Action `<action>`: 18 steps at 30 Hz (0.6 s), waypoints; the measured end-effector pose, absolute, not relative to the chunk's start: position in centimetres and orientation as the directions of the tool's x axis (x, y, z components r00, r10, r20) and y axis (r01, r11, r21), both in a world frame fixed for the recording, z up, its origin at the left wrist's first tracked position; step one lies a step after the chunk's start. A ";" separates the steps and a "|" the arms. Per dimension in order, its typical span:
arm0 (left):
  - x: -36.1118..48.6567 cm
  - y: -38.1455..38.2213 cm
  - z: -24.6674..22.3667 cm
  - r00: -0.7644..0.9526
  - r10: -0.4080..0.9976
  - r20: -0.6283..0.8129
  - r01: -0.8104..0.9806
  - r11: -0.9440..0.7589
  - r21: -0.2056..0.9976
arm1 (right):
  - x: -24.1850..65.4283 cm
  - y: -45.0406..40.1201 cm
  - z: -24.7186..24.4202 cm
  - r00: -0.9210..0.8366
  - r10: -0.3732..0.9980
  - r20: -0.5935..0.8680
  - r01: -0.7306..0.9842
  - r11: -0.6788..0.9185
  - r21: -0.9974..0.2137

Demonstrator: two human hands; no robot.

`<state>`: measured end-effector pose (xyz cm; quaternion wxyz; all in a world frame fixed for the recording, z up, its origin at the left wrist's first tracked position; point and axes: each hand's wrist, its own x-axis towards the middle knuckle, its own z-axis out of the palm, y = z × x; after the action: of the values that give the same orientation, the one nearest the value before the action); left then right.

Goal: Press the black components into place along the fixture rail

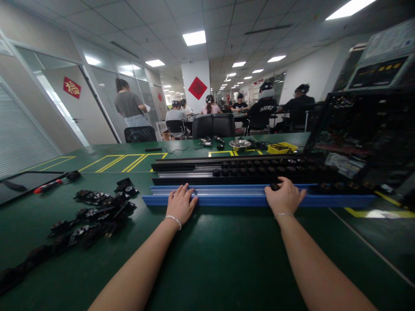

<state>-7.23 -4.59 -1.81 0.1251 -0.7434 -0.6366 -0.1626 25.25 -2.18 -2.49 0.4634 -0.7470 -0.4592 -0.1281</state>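
A long blue channel rail (233, 200) lies crosswise on the green table in front of me. My left hand (181, 204) rests on its left part with the fingers spread over the near wall. Farther right, my right hand (284, 196) is closed on a small black part (275, 187) at the channel, mostly hidden by the fingers. More small black parts (337, 187) sit in the right end of the blue rail. Just behind it are black rails (181, 181) with rows of similar small black parts (246, 169).
Loose black parts (97, 211) lie heaped at the left, near a red-handled screwdriver (48, 185) and a dark flat panel (19, 185). Behind the rails stand a metal bowl (240, 144) and a yellow tray (282, 148). A dark rack (363, 129) rises at the right. Several people sit farther back.
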 end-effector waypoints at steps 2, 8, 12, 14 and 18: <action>-7.2 -4.6 -1.8 0.134 0.907 0.399 0.987 -0.157 0.026 | 25.1 -2.2 -2.5 0.545 0.575 0.611 0.801 -0.140 -0.582; -7.3 -4.6 -1.8 0.145 0.901 0.410 0.986 -0.165 0.014 | 24.7 -2.4 -2.4 0.542 0.585 0.603 0.799 -0.136 -0.585; -7.2 -4.6 -1.8 0.142 0.903 0.406 0.987 -0.159 0.008 | 24.4 -2.5 -2.2 0.527 0.597 0.605 0.806 -0.124 -0.579; -7.2 -4.6 -1.9 0.140 0.904 0.404 0.988 -0.156 0.006 | 24.3 -2.6 -2.1 0.523 0.599 0.606 0.807 -0.120 -0.578; -7.2 -4.5 -1.9 0.139 0.904 0.405 0.988 -0.155 0.008 | 24.1 -2.6 -2.0 0.522 0.605 0.601 0.806 -0.119 -0.580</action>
<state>-7.21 -4.51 -1.93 0.1314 -0.7430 -0.6365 -0.1598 24.15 -2.64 -2.04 0.4619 -0.7402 -0.4764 -0.1089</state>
